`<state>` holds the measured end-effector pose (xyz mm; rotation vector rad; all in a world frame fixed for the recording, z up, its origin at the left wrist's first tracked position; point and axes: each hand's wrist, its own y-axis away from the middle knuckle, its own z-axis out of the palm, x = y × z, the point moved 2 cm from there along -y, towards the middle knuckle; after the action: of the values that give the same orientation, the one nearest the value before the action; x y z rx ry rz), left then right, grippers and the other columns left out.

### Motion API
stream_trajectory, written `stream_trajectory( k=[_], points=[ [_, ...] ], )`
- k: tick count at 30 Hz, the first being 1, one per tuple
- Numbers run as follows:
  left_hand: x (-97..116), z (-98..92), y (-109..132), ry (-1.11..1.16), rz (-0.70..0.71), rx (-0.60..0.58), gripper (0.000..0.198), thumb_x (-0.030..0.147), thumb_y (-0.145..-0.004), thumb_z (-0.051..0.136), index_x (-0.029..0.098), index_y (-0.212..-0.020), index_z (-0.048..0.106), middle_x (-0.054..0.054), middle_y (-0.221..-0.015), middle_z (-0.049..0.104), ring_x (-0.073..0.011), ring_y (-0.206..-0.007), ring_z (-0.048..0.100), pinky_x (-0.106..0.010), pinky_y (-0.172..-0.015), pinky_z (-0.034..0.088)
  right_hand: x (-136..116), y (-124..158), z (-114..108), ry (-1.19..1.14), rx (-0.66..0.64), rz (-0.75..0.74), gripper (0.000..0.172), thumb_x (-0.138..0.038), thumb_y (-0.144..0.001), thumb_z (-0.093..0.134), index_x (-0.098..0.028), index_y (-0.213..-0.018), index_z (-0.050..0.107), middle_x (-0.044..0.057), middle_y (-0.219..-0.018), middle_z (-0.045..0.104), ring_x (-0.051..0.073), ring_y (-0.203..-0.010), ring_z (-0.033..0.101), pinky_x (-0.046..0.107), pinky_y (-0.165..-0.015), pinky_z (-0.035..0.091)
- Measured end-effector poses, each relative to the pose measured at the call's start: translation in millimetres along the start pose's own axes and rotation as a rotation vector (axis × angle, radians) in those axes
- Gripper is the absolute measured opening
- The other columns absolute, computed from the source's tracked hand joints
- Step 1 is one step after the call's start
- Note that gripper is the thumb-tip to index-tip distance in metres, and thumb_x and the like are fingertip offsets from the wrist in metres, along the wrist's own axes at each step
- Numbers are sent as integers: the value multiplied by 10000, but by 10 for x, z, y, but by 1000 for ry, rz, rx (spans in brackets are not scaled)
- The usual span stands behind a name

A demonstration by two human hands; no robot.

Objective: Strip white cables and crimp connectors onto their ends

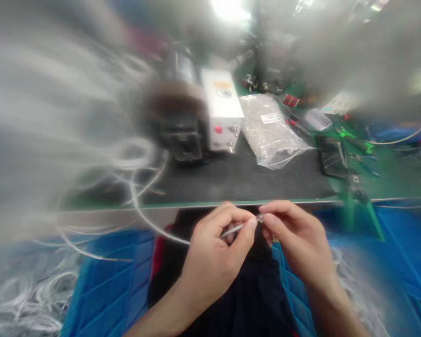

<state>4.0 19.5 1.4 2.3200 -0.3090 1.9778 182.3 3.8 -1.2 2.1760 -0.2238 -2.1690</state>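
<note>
In front of my lap, just below the table edge, my left hand (219,248) pinches a white cable (233,230) close to its end between thumb and fingers. The cable runs back from this hand to the left, up onto the table. My right hand (298,241) is closed, thumb against fingers, on a small clear plastic connector (260,218) at the cable's tip. The fingertips of both hands nearly meet there. How far the cable sits inside the connector is too small and partly covered to tell.
A black machine (184,135) and a white box with a red button (222,110) stand on the table. Beside them lies a clear bag (272,128) with a label. Green-handled pliers (358,196) rest at the right. Blue crates (107,285) with coiled white cables flank my legs.
</note>
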Motion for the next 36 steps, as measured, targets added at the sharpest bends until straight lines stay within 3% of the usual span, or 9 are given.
stream_trajectory(
  k=[11, 18, 36],
  points=[
    [-20, 24, -11, -1, 18, -12, 189, 135, -1030, 678, 233, -881, 739, 60, -798, 658, -83, -670, 569, -207, -615, 417, -31, 41, -11, 43, 44, -46, 45, -271, -985, 844, -281, -1029, 850, -29, -740, 733, 98, -638, 685, 153, -566, 577],
    [-29, 23, -2, -32, 28, 3, 176, 147, -1036, 683, 216, -883, 736, 48, -797, 650, -89, -677, 572, -224, -620, 419, -115, 82, -17, 225, 29, -165, 147, -221, -1009, 799, -313, -1110, 851, -10, -938, 754, 103, -700, 687, 184, -599, 580],
    [73, -23, 152, -20, 107, 51, 149, 112, -1023, 721, 241, -1013, 797, 27, -917, 747, -100, -806, 710, -194, -699, 534, -175, 261, 10, 354, 18, -317, 271, -110, -1037, 729, -320, -1170, 837, -4, -1066, 763, 110, -805, 714, 212, -686, 598]
  ],
)
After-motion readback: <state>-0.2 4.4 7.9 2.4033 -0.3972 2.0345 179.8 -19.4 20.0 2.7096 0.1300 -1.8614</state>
